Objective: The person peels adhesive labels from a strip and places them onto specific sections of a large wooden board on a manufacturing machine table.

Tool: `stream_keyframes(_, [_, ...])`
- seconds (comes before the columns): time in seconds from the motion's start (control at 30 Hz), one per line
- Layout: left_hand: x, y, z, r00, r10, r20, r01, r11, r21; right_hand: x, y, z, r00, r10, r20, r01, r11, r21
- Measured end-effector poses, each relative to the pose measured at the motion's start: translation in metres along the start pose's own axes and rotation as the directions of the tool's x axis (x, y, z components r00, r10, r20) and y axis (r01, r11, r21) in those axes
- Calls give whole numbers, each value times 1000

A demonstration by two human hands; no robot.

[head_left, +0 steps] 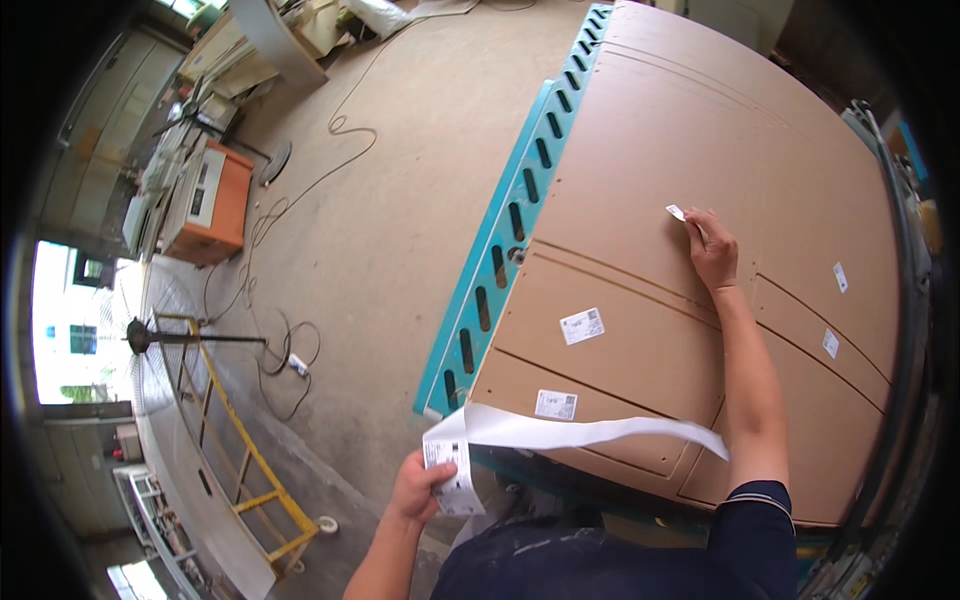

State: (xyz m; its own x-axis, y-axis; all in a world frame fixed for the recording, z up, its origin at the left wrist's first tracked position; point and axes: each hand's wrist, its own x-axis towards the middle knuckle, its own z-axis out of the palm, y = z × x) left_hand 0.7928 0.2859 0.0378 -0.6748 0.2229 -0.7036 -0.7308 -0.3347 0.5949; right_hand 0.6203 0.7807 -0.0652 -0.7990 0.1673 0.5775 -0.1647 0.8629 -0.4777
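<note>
My left hand [416,488] grips a strip of printed white labels [455,480] near the panel's front left corner. Its bare white backing tail [590,433] trails rightward over the panel's near edge. Out over the brown panel [660,140], my right hand [713,250] pinches a small white label [676,213] between thumb and fingers; whether the label touches the surface I cannot tell. Stuck on the panel are a label [582,326] left of my right forearm, a second label [556,404] nearer me, and two smaller labels [840,277] [830,343] on the right. Grooves and cut lines run across the board.
A teal slotted rail [515,220] borders the panel's left side. Across the floor to the left stand an orange machine [207,205], a pedestal fan [140,337] and a yellow wheeled frame [262,500]. Loose cables [290,205] snake over the concrete.
</note>
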Motion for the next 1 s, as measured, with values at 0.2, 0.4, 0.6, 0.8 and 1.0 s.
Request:
stream_keyframes(0.2, [-4,39,11,981,188,45,-188,982,-12,-9,-43,3,927,22,374,99,948,-302])
stream_keyframes(0.4, [-32,45,-19,965,237,112,-245,968,59,-28,-66,4,865,186,466,9,923,-384])
stream_keyframes(0.6, [-50,40,-86,943,291,161,-314,939,140,-52,-140,-51,547,598,586,-363,800,-477])
stream_keyframes(0.8, [-38,-34,-237,965,262,19,-236,832,502,-214,-269,-61,833,553,-31,-554,832,-43])
stream_keyframes(1.0, [-14,-158,-498,985,106,-137,105,261,960,-484,-454,-39,628,732,263,-749,661,-49])
